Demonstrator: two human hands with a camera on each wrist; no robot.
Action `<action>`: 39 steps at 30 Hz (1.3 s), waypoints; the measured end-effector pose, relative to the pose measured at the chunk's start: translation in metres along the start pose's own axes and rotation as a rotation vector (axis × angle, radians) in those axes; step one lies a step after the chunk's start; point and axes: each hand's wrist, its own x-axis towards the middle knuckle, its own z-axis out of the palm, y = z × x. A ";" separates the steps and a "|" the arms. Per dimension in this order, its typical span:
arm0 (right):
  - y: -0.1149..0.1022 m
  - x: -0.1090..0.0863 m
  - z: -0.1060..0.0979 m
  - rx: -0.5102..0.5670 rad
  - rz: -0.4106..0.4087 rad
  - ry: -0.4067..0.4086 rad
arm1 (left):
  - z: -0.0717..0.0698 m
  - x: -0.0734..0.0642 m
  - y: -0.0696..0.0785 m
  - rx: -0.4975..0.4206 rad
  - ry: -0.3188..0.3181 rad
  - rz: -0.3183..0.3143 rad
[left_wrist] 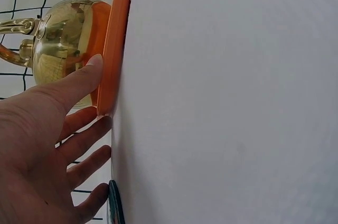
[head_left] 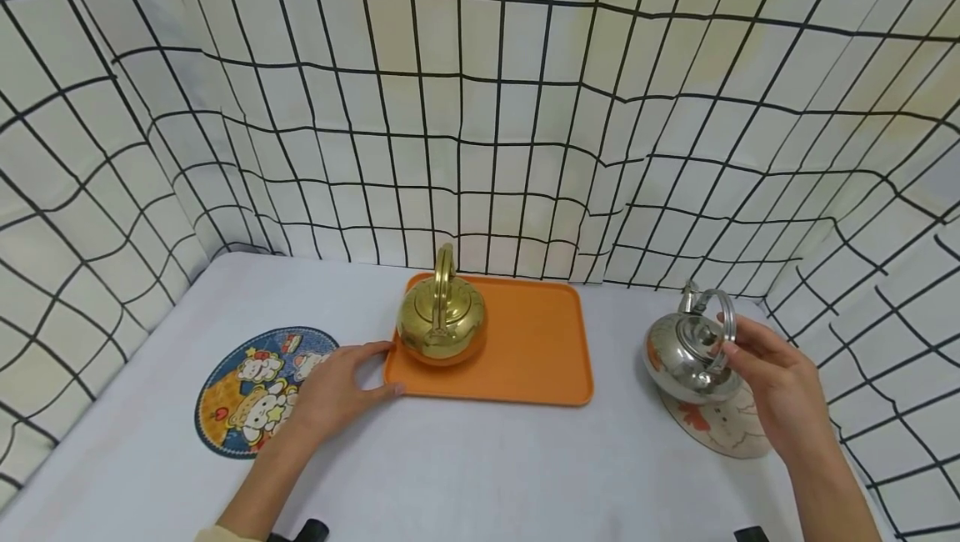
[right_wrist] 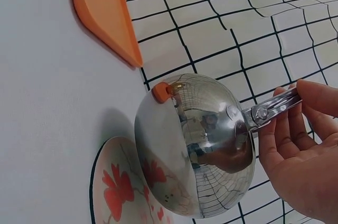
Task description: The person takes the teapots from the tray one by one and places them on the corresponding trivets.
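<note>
On the left part of an orange tray (head_left: 525, 342) stands a golden kettle (head_left: 441, 317) with an upright handle. My left hand (head_left: 337, 388) touches the tray's near left corner, thumb against the rim and fingers fairly straight. In the left wrist view the thumb (left_wrist: 87, 78) lies along the rim, just below the kettle. My right hand (head_left: 776, 371) grips the handle of a silver kettle (head_left: 686, 358). That kettle hangs above a pale round placemat (head_left: 723, 429) printed with red bows; in the right wrist view its shiny body (right_wrist: 195, 145) stands apart from the table.
A round blue and yellow cartoon placemat (head_left: 225, 392) lies at the left, partly behind my left forearm. White cloth covers the table (head_left: 480, 467). A black wire grid (head_left: 480, 108) with white backing encloses the back and sides.
</note>
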 end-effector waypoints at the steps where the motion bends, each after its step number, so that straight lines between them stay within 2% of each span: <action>1: 0.000 0.000 0.000 -0.004 0.000 0.003 | 0.000 0.000 0.000 0.000 0.001 0.002; 9: 0.001 -0.002 -0.006 0.012 0.002 0.012 | 0.001 0.000 0.001 -0.006 0.016 0.017; 16: 0.001 -0.005 -0.012 0.073 0.021 0.027 | 0.000 -0.001 0.001 0.000 0.012 0.011; 23: 0.003 -0.007 -0.017 0.061 0.015 0.050 | 0.002 0.000 0.001 -0.015 0.013 0.012; 33: 0.006 -0.007 -0.021 0.080 0.007 0.021 | 0.001 0.000 0.000 -0.001 0.015 0.010; 39: 0.009 -0.009 -0.025 0.085 -0.015 0.035 | 0.001 -0.001 -0.001 -0.008 0.009 0.014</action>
